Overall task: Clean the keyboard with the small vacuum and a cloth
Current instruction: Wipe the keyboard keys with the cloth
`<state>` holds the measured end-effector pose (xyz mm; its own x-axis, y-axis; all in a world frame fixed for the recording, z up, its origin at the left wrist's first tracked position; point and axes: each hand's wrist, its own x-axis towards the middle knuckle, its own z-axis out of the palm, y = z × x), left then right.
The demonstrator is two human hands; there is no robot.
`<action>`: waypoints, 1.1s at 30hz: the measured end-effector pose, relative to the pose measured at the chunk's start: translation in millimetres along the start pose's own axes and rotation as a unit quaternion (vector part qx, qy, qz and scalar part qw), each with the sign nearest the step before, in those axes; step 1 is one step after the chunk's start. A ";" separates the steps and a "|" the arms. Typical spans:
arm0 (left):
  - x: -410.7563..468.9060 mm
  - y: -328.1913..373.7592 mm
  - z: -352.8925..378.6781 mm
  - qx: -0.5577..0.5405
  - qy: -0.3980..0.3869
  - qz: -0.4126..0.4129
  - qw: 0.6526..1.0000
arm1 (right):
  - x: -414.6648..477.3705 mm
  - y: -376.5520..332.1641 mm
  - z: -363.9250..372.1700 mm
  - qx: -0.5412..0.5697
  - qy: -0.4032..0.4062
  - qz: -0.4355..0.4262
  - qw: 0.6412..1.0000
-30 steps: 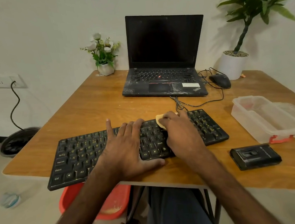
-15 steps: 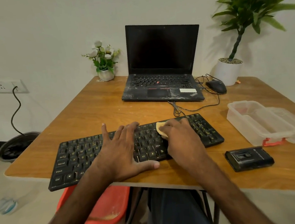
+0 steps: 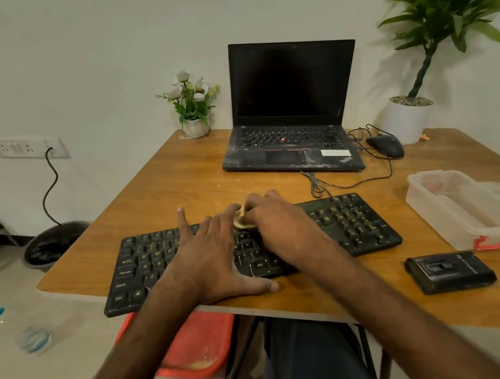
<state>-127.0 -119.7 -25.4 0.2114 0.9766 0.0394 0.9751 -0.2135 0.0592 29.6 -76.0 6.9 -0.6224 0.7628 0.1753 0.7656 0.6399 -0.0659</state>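
At the near edge of the table [image 3: 181,177], the left hand [image 3: 212,259] lies flat, steadying the keyboard [image 3: 351,225], while the right hand [image 3: 282,225] presses a cloth [image 3: 241,220] onto its far keys, wiping; next probably the right-hand keys.

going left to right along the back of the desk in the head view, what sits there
flower pot → laptop → mouse → white plant pot

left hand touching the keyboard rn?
Touching. The head view shows the left hand pressed flat on the keyboard, fingers spread over the keys with no gap visible.
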 end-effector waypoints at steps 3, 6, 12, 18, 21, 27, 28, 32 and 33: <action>0.4 0.2 1.9 -0.007 -0.002 -0.006 1.000 | -6.9 25.2 -3.6 0.028 -0.005 0.036 0.999; 0.0 2.3 1.4 -0.005 0.002 -0.006 1.000 | 2.7 32.2 -3.0 0.046 0.016 0.079 0.996; -1.9 1.6 2.2 0.009 -0.011 -0.005 1.000 | 15.7 11.2 7.0 0.084 0.003 -0.011 0.996; -1.2 -1.4 6.3 -0.024 0.016 -0.005 1.000 | 15.0 46.5 -3.2 -0.007 -0.007 0.065 0.998; 0.6 -0.8 9.7 -0.010 0.023 -0.004 1.000 | 13.7 36.5 0.2 0.052 0.005 0.041 0.998; -2.8 0.4 8.3 0.005 0.026 -0.001 1.000 | 2.2 15.3 6.9 0.039 0.016 -0.017 0.999; -3.5 1.0 7.8 0.002 0.025 -0.002 1.000 | -1.5 22.1 5.3 0.041 0.016 0.009 0.999; -3.5 1.5 6.9 0.000 0.024 -0.009 1.000 | -15.3 56.1 -2.0 -0.004 0.030 0.124 0.992; -3.0 1.6 7.1 0.001 0.024 -0.007 1.000 | -15.3 61.3 -4.1 -0.002 0.031 0.139 0.990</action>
<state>-125.6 -122.8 -32.6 0.1934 0.9773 0.0868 0.9784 -0.1987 0.0572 86.7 -48.8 4.2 -0.3761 0.9024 0.2102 0.9068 0.4051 -0.1165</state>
